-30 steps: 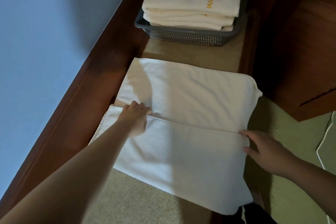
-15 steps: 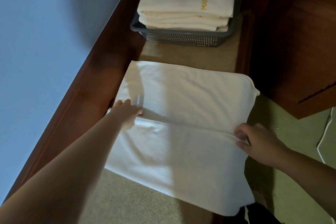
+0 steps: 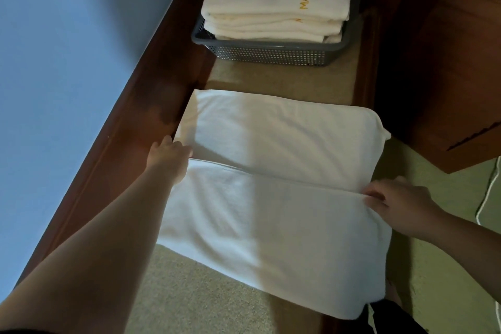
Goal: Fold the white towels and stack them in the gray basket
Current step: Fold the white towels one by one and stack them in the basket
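I had the white towel spread flat on the bench, well short of the gray basket. My left hand gripped the towel's folded edge on the side toward the wall, fingers curled under it. My right hand pinched the same fold line at the opposite edge, farther from the wall. In the basket sat the stack of folded towels, gold lettering on top.
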Demonstrator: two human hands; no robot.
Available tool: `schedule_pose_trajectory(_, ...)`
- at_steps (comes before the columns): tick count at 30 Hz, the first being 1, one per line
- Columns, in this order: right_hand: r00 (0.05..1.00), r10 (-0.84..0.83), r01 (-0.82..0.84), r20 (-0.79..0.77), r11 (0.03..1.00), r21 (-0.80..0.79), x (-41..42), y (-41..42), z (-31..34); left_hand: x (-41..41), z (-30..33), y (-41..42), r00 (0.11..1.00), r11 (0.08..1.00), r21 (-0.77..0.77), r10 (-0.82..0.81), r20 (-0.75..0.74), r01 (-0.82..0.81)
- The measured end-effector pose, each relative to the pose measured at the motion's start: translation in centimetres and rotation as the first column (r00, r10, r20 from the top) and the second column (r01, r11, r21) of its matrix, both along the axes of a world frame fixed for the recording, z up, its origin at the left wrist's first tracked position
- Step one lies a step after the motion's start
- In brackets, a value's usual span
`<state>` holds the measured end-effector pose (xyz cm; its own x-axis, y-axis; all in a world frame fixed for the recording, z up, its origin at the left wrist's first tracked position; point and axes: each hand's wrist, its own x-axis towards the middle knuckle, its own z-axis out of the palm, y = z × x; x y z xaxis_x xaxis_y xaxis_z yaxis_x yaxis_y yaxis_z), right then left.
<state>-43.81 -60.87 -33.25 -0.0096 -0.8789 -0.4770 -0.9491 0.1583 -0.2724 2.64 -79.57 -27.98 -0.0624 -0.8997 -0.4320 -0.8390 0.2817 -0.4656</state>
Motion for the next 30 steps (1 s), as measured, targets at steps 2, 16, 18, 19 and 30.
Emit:
schedule_pose_trajectory(2, 0.997, 0.044, -0.04, -0.055, 0.997, 0.067, -0.5, 0.2, -0.3, 0.0, -0.3, 0.2, 0.999, 1.0, 0.004, 0.014, 0.039, -0.014)
schedule_pose_trajectory(16, 0.998, -0.043, 0.042, -0.044, 0.999, -0.02, -0.1, 1.5, 0.6, -4.4, -1.6, 6.6, 0.844, 0.942, -0.018, 0.293, -0.449, -0.337)
schedule_pose_trajectory(18, 1.0, 0.01, -0.011, -0.028, 1.0, -0.027, 0.5, 1.9, 1.0, -7.5, -1.8, 11.0, 0.785, 0.922, 0.074, 0.364, -0.5, -0.38)
schedule_pose_trajectory(19, 0.999, 0.035, -0.035, -0.01, 0.999, -0.032, 0.7, 2.1, 1.1, -9.0, -1.9, 13.4, 0.769, 0.911, 0.105, 0.394, -0.504, -0.398)
schedule_pose_trajectory(30, 0.99, 0.11, -0.107, 0.084, 0.993, -0.045, 2.9, -1.2, 0.9, -15.8, -4.4, 19.9, 0.654, 0.848, 0.125, 0.483, -0.582, -0.515)
